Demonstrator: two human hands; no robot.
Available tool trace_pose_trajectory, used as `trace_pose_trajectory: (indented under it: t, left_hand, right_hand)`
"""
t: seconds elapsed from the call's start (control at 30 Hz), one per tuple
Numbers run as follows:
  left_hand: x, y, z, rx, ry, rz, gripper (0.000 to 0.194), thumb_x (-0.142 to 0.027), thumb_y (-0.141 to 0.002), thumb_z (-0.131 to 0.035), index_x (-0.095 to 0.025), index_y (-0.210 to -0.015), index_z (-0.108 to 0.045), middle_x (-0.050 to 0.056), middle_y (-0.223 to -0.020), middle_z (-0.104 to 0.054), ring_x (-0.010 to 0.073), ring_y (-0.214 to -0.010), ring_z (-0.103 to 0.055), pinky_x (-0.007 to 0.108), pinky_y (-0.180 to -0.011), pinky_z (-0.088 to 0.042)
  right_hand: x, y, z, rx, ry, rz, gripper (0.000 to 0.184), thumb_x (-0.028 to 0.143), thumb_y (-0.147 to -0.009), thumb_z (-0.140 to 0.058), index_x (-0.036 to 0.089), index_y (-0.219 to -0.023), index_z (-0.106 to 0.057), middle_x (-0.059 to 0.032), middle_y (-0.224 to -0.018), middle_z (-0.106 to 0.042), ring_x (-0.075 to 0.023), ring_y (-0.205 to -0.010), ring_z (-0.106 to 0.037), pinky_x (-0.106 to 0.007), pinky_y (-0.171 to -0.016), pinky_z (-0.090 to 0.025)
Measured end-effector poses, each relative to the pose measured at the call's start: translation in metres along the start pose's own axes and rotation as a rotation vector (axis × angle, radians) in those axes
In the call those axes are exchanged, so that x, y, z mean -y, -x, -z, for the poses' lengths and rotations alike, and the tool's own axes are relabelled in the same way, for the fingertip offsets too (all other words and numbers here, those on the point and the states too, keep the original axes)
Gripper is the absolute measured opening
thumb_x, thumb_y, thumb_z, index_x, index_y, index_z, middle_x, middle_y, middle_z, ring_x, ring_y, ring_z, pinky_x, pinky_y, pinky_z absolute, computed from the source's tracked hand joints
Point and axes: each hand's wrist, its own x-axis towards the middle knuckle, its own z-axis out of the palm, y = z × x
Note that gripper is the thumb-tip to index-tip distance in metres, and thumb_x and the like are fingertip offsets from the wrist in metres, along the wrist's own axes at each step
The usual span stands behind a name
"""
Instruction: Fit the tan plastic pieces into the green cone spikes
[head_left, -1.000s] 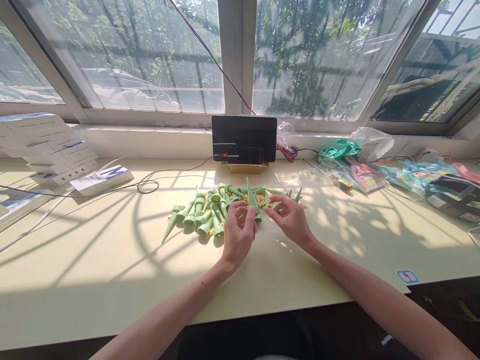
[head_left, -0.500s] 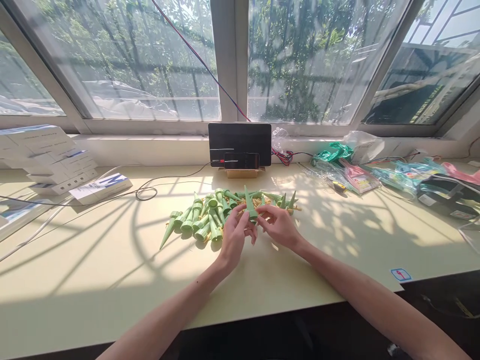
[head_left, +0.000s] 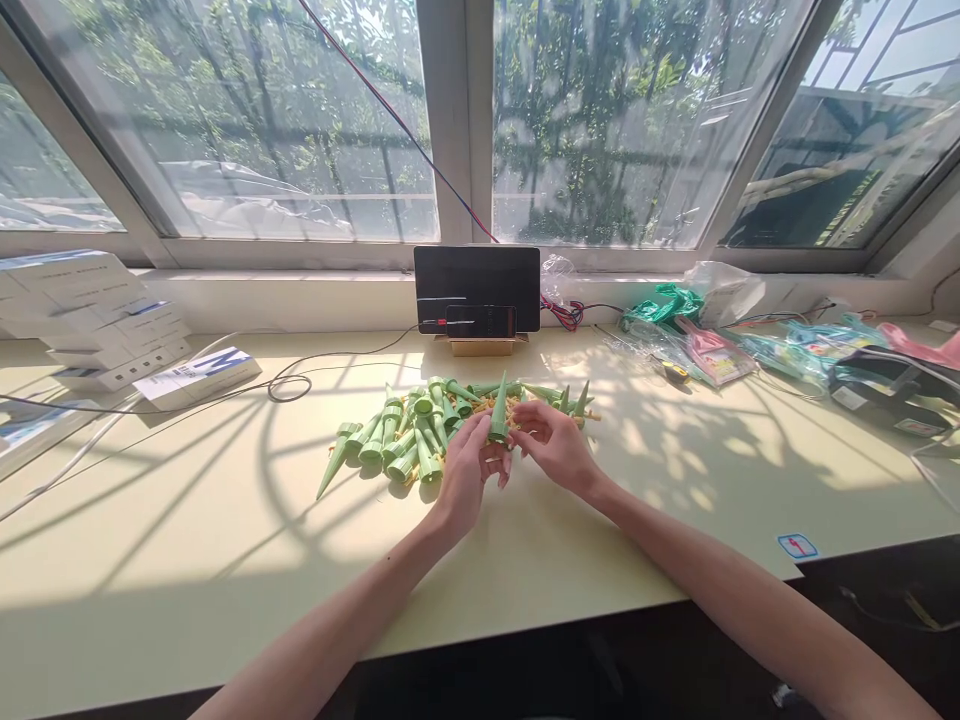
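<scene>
My left hand is closed around a green plastic cone spike, holding it point-up just above the cream table. My right hand meets it from the right, its fingertips pinched at the spike's base; what they hold there is too small to name. Behind and left of both hands lies a pile of green cone spikes with small yellow parts mixed in.
A dark tablet with a phone propped before it stands at the window sill. White boxes and cables lie at the left. Plastic bags and packets crowd the right. A blue-and-red sticker sits near the front edge.
My right hand has come in from the pile to the base of the spike in my left hand. The view has tilted slightly.
</scene>
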Motion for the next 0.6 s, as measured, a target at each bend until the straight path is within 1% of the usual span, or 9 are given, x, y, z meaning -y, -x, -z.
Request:
trace_pose_trajectory:
  t: [0.1, 0.17, 0.27, 0.47, 0.6]
  left_hand:
    - [0.0005, -0.0015, 0.0012, -0.012, 0.009, 0.003, 0.036, -0.043, -0.085, -0.064, -0.018, -0.111, -0.060, 0.001, -0.079, -0.061, 0.0100, -0.050, -0.053, 0.023, -0.041, -0.038]
    - [0.0007, -0.0020, 0.0018, -0.012, 0.032, 0.000, 0.034, -0.041, -0.086, -0.062, -0.017, -0.111, -0.060, 0.001, -0.078, -0.061, 0.0106, -0.050, -0.053, 0.023, -0.041, -0.039]
    - [0.0001, -0.0021, 0.0020, -0.025, 0.046, -0.011, 0.030, -0.037, -0.088, -0.056, -0.017, -0.109, -0.059, 0.002, -0.078, -0.061, 0.0112, -0.049, -0.053, 0.024, -0.041, -0.040]
    - [-0.0006, -0.0026, 0.0032, -0.059, 0.050, -0.006, 0.023, -0.033, -0.091, -0.050, -0.017, -0.104, -0.059, 0.003, -0.079, -0.062, 0.0120, -0.050, -0.054, 0.025, -0.041, -0.040]
    - [0.0003, -0.0034, 0.0038, -0.061, 0.032, -0.009, 0.026, -0.035, -0.091, -0.053, -0.016, -0.108, -0.060, 0.003, -0.081, -0.062, 0.0114, -0.050, -0.053, 0.025, -0.041, -0.040]
  right_hand:
    - [0.0034, 0.0005, -0.0006, -0.019, -0.002, 0.023, 0.028, 0.037, -0.083, -0.073, 0.018, -0.101, -0.064, -0.0086, -0.092, -0.071, -0.0218, -0.080, -0.073, -0.031, -0.059, -0.061]
    - [0.0049, 0.0008, -0.0008, -0.017, -0.010, 0.022, 0.027, 0.037, -0.083, -0.073, 0.018, -0.099, -0.065, -0.0081, -0.090, -0.072, -0.0221, -0.080, -0.073, -0.031, -0.061, -0.062]
    - [0.0053, 0.0009, -0.0005, -0.012, -0.014, 0.006, 0.025, 0.037, -0.082, -0.074, 0.018, -0.099, -0.069, -0.0071, -0.088, -0.074, -0.0213, -0.078, -0.072, -0.033, -0.065, -0.062]
    - [0.0049, 0.0008, 0.0004, -0.033, 0.003, 0.039, 0.023, 0.035, -0.084, -0.073, 0.018, -0.099, -0.075, -0.0059, -0.084, -0.075, -0.0196, -0.074, -0.070, -0.035, -0.071, -0.061]
    - [0.0072, 0.0011, -0.0012, -0.052, -0.033, 0.052, 0.024, 0.038, -0.085, -0.072, 0.018, -0.099, -0.075, -0.0062, -0.085, -0.074, -0.0190, -0.072, -0.069, -0.034, -0.067, -0.060]
